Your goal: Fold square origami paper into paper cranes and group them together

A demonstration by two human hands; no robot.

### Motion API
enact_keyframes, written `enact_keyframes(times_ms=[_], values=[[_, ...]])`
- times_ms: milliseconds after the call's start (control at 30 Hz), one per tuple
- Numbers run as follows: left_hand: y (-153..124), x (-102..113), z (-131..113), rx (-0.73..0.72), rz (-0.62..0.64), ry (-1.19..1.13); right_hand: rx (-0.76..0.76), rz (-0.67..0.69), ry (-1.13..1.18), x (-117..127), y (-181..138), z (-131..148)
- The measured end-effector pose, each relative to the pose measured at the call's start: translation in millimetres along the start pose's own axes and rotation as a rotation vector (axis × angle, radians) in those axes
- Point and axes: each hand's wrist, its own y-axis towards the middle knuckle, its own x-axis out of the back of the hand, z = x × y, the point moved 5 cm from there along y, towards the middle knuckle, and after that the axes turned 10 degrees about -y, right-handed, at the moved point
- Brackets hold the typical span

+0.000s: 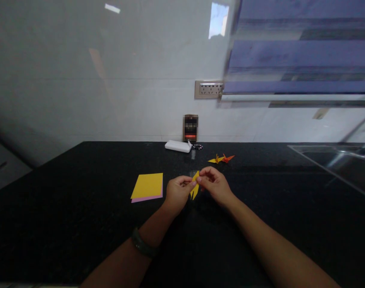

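Between my two hands is a folded piece of yellow origami paper (195,190), narrow, with a split lower end pointing toward me. My left hand (178,193) pinches its left side between thumb and fingers. On the other side, my right hand (215,185) grips the upper right edge, thumb against the paper. Fingers cover part of the folds. Left of my hands lies a stack of square paper, a yellow sheet (148,185) over a pink sheet (148,199). Beyond my right hand sit a yellow paper crane (216,159) and an orange paper crane (228,159), side by side.
A white power bank (178,146) lies near the wall, with a beaded strap (197,147) beside it. Behind it a phone (190,128) leans upright, its screen blurred. A sink (335,168) is set into the black counter (80,232) at right. A socket panel (209,89) is on the wall.
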Motion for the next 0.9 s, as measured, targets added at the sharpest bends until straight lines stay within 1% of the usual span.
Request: enact_keyframes(times_ms=[100, 167, 333, 400, 700, 900], values=[[-0.2, -0.6, 0.7, -0.001, 0.021, 0.006, -0.037, -0.014, -0.055, 1.0, 0.7, -2.7], [-0.7, -1.6, 0.9, 0.01, 0.04, -0.009, -0.058, -0.02, -0.053, 1.3, 0.6, -4.2], [-4.5, -7.7, 4.7, 0.162, 0.109, -0.121, -0.087, -0.022, 0.002, 1.2, -1.0, -4.6], [-5.7, -9.0, 4.5, 0.185, 0.12, -0.134, -0.102, -0.029, 0.011, 1.4, -1.7, -4.0], [-3.2, -4.5, 3.0, 0.093, 0.091, -0.019, -0.128, -0.044, 0.018, 1.7, -2.3, -4.3], [-3.4, -5.0, 3.5, 0.099, 0.087, -0.003, -0.142, -0.032, 0.076, -0.2, -2.3, -3.3]])
